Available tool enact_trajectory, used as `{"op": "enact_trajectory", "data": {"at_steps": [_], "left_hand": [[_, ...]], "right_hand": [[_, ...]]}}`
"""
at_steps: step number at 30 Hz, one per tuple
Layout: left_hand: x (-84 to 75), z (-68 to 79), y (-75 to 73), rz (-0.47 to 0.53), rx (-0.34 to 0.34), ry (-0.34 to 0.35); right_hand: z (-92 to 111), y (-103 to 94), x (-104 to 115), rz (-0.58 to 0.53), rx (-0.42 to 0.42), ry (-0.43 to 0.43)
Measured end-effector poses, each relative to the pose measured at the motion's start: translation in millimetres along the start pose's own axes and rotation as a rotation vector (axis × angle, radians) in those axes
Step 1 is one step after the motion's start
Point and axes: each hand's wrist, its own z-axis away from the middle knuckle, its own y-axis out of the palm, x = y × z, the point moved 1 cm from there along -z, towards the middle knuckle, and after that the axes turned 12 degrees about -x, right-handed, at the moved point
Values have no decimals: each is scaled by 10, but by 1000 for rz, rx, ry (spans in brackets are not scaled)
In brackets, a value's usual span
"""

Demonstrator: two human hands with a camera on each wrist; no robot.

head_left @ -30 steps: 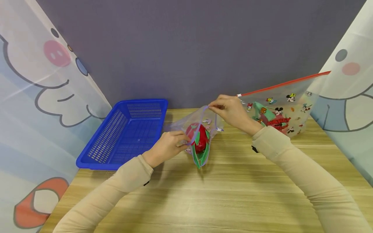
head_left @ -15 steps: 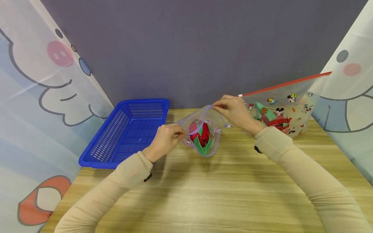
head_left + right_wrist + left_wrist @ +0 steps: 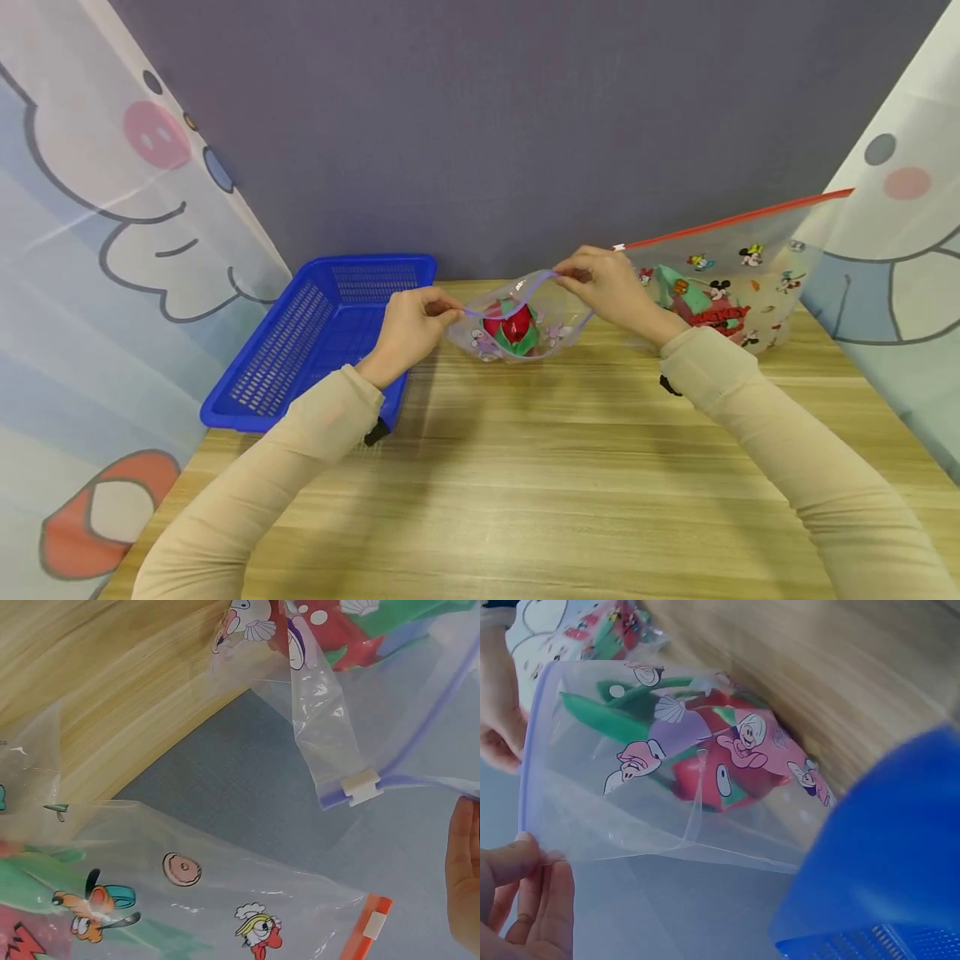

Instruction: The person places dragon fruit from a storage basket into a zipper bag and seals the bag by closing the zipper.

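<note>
A clear slider bag (image 3: 561, 333) with a purple zip edge stands in the middle of the table, its mouth spread apart. Inside lies a shiny red item with green leaf-like flaps (image 3: 517, 323). My left hand (image 3: 414, 327) pinches the left end of the bag's rim between thumb and fingers. At the rim's back right, my right hand (image 3: 603, 283) pinches the purple edge. The left wrist view shows the left hand (image 3: 529, 892) at the rim and pink cartoon prints on the bag. A white slider (image 3: 361, 787) sits at one end of the zip in the right wrist view.
A blue plastic basket (image 3: 210, 412) stands at the left, right beside my left hand. Upright at the right is another clear bag (image 3: 780, 242) with a red zip edge, cartoon prints and red and green contents. A grey panel (image 3: 480, 133) rises behind the wooden table (image 3: 525, 483).
My left hand has moved up and left, stretching the rim wider. The bag's front edge has risen and moved back, and the red and green item sits deeper inside. My right hand shifted slightly right.
</note>
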Motion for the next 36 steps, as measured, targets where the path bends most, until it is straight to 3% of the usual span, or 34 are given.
{"op": "enact_trajectory", "data": {"at_steps": [8,16,21,28,33,36], "left_hand": [[25,-125,-73,26,-7,-72],[74,-209,-120,42,-7,-79],[105,-261,-135,45,-29,-85],[158,-302,-140,37,-39,-101],[185,-320,-136,26,-55,-116],[194,-335,-139,27,-61,-123]], "right_hand": [[126,-124,-129,10,73,118],[304,-249,-284,-4,172,285],[365,-199,-388,5,152,252],[393,-84,-433,-33,114,273],[369,-37,-387,-21,23,194],[348,-41,-353,-11,-26,192]]}}
